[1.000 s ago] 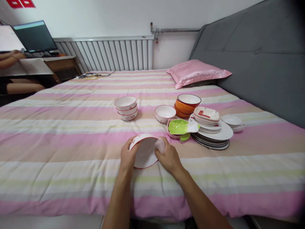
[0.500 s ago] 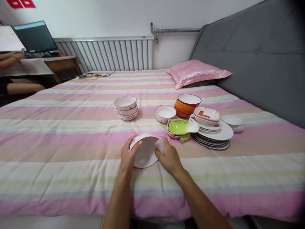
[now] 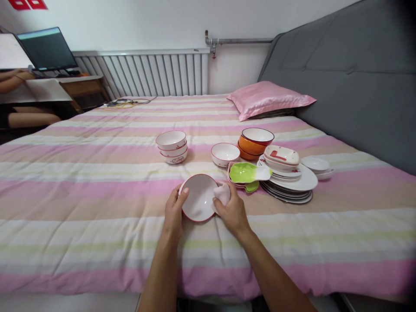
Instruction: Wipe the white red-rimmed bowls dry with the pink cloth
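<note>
A white bowl with a red rim (image 3: 199,199) is held tilted above the bed, its inside facing me. My left hand (image 3: 173,210) grips its left edge, thumb over the rim. My right hand (image 3: 232,212) is closed on a pale pinkish-white cloth (image 3: 222,193), which it presses against the bowl's right edge. Beyond the hands stand a stack of three similar bowls (image 3: 171,147) and a single one (image 3: 225,154). Green and pink leaf-shaped dishes (image 3: 245,173) lie just past my right hand.
Orange bowls (image 3: 251,145), a pile of plates (image 3: 308,180) topped by a rectangular dish (image 3: 281,155), and small white dishes (image 3: 316,164) stand on the right. A pink pillow (image 3: 269,97) lies by the grey headboard (image 3: 351,78). At far left, a person's arm (image 3: 14,81) rests near a monitor (image 3: 47,48).
The bowl has turned so its inside faces me more fully, and its rim now shows as a rounder shape. The cloth shows more at its right edge.
</note>
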A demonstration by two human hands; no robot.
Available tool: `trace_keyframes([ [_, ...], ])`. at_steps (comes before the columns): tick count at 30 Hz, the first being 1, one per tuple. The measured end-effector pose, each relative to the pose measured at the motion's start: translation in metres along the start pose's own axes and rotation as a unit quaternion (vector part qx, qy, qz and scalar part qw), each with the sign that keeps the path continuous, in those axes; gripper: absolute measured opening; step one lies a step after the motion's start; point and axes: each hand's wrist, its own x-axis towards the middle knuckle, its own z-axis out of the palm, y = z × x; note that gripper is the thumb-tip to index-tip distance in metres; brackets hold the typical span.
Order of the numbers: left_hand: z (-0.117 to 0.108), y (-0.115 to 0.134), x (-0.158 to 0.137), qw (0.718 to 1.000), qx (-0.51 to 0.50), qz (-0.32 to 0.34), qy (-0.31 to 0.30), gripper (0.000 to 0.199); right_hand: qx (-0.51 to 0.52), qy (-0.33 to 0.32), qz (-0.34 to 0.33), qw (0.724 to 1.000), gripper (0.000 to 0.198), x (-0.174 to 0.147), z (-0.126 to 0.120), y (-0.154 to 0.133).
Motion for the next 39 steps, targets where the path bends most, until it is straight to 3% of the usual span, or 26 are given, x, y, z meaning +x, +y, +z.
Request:
trace_keyframes([
  [5, -0.001, -0.003, 0.002, 1.000, 0.007, -0.023, -0.019, 0.055, 0.104, 0.026, -0.031, 0.994, 0.068, 0.001, 0.001, 0.004],
  [10, -0.001, -0.004, 0.002, 1.000, 0.013, -0.025, -0.009, 0.055, 0.248, -0.015, -0.037, 0.968, 0.079, 0.005, 0.003, 0.010],
  [14, 0.000, -0.003, 0.001, 0.999, 0.018, -0.030, -0.005, 0.056, 0.364, -0.001, 0.044, 0.930, 0.067, 0.010, 0.000, 0.010],
  [18, -0.001, -0.005, 0.002, 0.999, 0.017, -0.033, -0.003, 0.056, 0.411, 0.044, 0.147, 0.898, 0.057, 0.016, -0.005, 0.010],
  [22, -0.002, -0.006, 0.004, 0.999, 0.018, -0.034, -0.001, 0.056, 0.401, 0.058, 0.159, 0.901, 0.055, 0.019, -0.004, 0.017],
  [25, -0.002, -0.007, 0.004, 0.999, 0.023, -0.029, 0.004, 0.056, 0.276, 0.094, 0.094, 0.952, 0.052, 0.019, -0.004, 0.021],
  [28, -0.002, -0.006, 0.003, 0.999, 0.021, -0.030, 0.006, 0.058, 0.126, 0.111, -0.040, 0.985, 0.038, 0.015, -0.010, 0.016],
  [30, -0.001, -0.005, 0.002, 0.999, 0.017, -0.032, 0.004, 0.058, 0.063, 0.085, -0.150, 0.983, 0.032, 0.010, -0.016, 0.009],
  [33, 0.000, -0.004, 0.002, 0.999, 0.014, -0.029, -0.002, 0.057, 0.000, -0.018, -0.270, 0.963, 0.030, 0.003, -0.019, 0.000],
  [36, -0.001, -0.005, 0.003, 1.000, 0.018, -0.025, 0.000, 0.056, -0.061, -0.100, -0.312, 0.943, 0.034, -0.002, -0.015, -0.001],
  [39, -0.002, -0.008, 0.005, 0.999, 0.023, -0.027, 0.005, 0.057, -0.093, -0.127, -0.303, 0.940, 0.042, -0.003, -0.010, 0.003],
])
